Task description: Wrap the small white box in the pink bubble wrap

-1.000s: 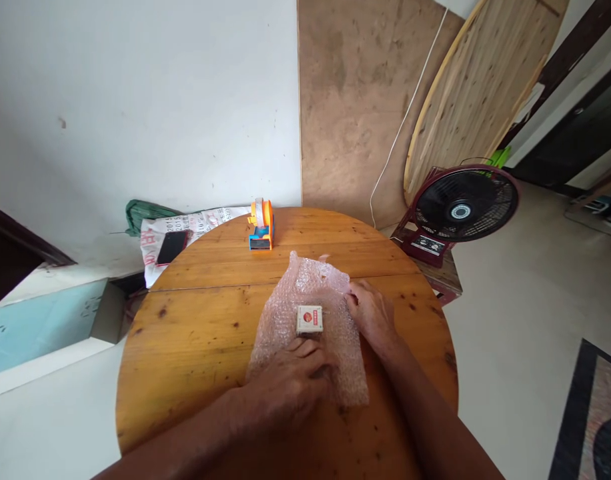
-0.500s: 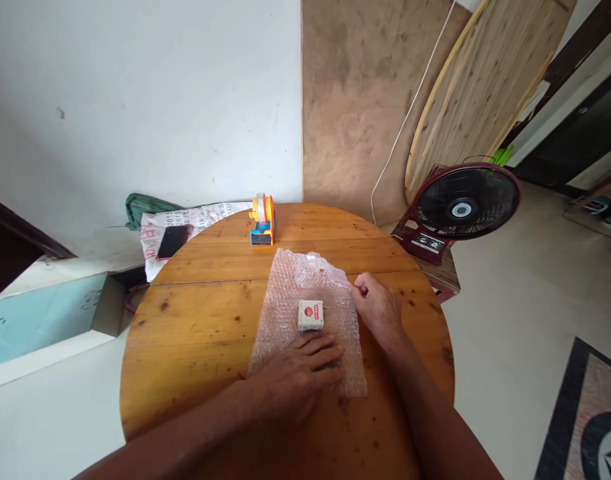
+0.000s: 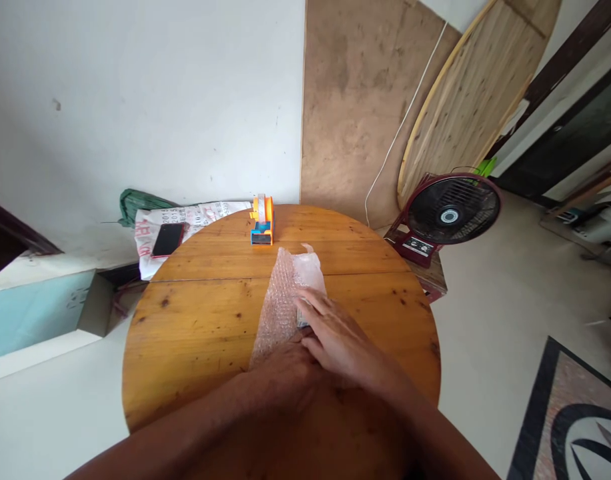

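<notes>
A sheet of bubble wrap lies on the round wooden table, its right side folded over to the left. My right hand rests on that fold with fingers stretched flat, covering the small white box, of which only a sliver shows. My left hand sits on the near end of the wrap. Its fingers are hidden under my right hand.
An orange and blue tape dispenser stands at the table's far edge. A phone lies on a printed white sack behind the table. A dark red floor fan and a leaning round wooden board are at the right.
My right hand has pulled the wrap's right edge leftward over the box and now lies on top of it. The box, seen before, is almost fully covered.
</notes>
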Demonstrator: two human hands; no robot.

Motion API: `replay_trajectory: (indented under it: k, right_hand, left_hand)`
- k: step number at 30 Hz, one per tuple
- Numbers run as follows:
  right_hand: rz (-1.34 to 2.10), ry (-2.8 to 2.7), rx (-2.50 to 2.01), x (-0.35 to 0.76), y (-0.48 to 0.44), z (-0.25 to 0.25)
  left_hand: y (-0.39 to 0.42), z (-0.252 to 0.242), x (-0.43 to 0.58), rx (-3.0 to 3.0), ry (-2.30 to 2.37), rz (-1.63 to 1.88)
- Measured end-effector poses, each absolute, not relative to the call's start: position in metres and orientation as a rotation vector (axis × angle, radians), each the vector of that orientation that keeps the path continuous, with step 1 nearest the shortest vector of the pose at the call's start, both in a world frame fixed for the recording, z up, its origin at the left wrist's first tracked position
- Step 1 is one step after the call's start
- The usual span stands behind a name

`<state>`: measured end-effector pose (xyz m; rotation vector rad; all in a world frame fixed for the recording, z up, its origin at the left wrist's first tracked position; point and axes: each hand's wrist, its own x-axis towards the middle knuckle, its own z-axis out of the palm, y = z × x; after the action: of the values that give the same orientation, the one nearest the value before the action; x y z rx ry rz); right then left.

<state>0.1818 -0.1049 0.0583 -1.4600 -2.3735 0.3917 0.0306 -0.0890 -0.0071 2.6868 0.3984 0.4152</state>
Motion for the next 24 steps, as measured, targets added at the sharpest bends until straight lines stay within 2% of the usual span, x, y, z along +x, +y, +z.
replay_trajectory:
  k: [6,18,21,24]
  right_hand:
    - [0.205,-2.293,-1.741,0.206,-0.087,0.042]
    - [-0.108,-1.993,-2.177,0.287,-0.115,0.034]
    - [-0.175,-1.95,-2.042,0.276,-0.128,0.046]
    - [0.101,-2.107,-1.666,0.234,-0.145,0.066]
  left_hand:
    - [-0.084,-0.003,0.031,2.655,0.242,0.436]
    - [-0.083,-0.008,0.024,2.641,0.311,0.389]
    - [-0.084,-0.006,0.024,2.64,0.318,0.398]
    - [-0.086,-0.007,0.025,2.644,0.329,0.445]
